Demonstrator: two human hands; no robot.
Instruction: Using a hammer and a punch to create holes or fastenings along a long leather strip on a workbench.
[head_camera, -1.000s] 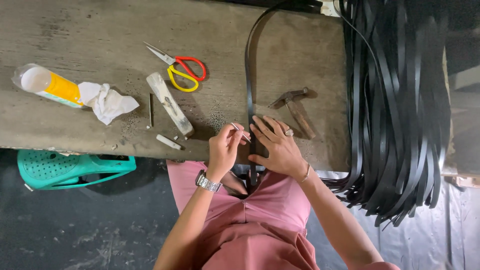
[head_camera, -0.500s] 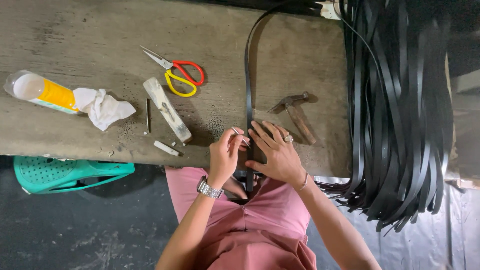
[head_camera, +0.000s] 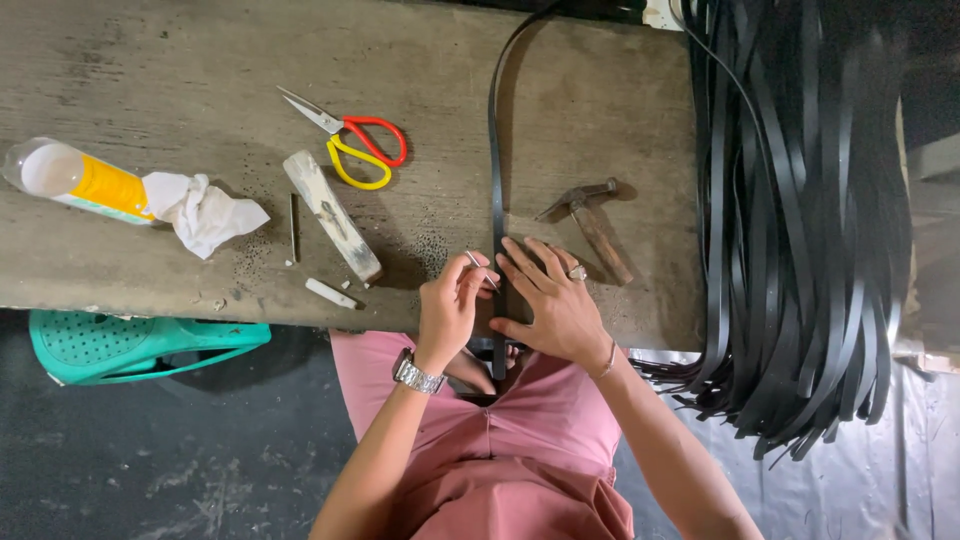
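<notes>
Black flat strap (head_camera: 495, 190) under both hands (head_camera: 505, 300).

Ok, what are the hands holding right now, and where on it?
The left hand pinches a thin metal tool near its lower end. The right hand grips nothing; it lies flat, pressing the black strap onto the table.

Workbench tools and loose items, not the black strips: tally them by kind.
Scissors: 1
Hammer: 1
Bottle: 1
Crumpled cloth: 1
Wooden block: 1
Thin rod: 1
Small white piece: 1
Thin metal tool in left hand: 1
Total: 8
</notes>
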